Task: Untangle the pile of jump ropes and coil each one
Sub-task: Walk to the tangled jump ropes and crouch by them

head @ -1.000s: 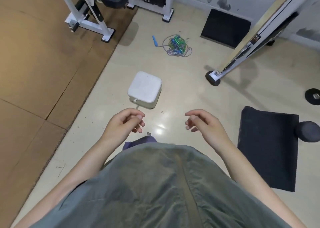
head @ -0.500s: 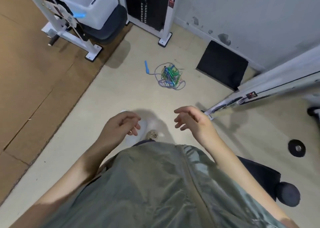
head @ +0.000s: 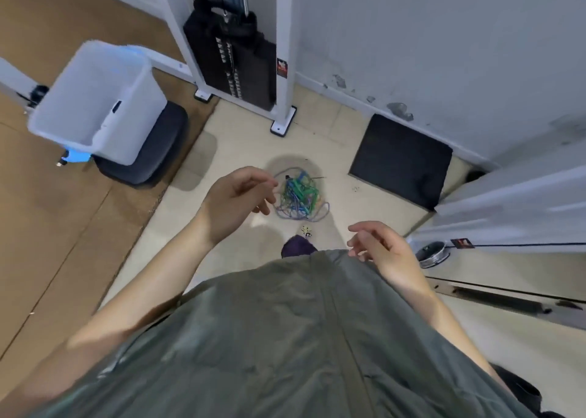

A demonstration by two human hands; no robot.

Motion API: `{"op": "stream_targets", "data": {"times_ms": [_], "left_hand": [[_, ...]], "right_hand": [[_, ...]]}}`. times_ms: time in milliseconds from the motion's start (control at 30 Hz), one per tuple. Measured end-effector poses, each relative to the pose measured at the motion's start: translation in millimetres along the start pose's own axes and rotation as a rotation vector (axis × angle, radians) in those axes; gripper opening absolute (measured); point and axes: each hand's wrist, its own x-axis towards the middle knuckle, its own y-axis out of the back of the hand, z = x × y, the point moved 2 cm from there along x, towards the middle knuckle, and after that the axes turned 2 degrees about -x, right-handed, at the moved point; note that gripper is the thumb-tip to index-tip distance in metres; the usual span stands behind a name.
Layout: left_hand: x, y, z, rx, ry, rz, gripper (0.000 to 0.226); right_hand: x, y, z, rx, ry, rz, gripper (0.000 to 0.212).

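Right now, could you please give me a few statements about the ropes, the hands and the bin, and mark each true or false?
1. The pile of jump ropes lies tangled on the floor. True.
2. The left hand grips a rope handle. False: its fingers are loosely curled and hold nothing.
3. The right hand holds nothing. True.
4. The white bin stands right of the ropes. False: it is to their left.
5. A black mat lies by the wall. True.

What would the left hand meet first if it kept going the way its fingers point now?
Most likely the tangled jump ropes. The left hand is empty, its loosely curled fingers aimed right at the pile's near edge. Depth is unclear: the hand seems above the floor, so it may need to drop too.
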Motion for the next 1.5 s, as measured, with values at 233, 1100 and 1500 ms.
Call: {"op": "stream_targets", "data": {"times_ms": [233,1100,1500], "left_hand": [[115.3,-14.3,48.1,0.052,0.028,-0.07,0.015],[478.4,25.8,-361.9,0.404,0.053,-0.308,0.01],[548.5,-4.3,-390.7,0.527,-0.389,-0.438,0.01]], "right_hand": [[123.3,32.8,-70.2,0.019,0.08,0.065,0.027],[502.4,-151.3,238.1,0.041,-0.146,0.046,0.013],[546.0,-127.5,269.4,-0.186,0.324,0.099,0.012]]}}
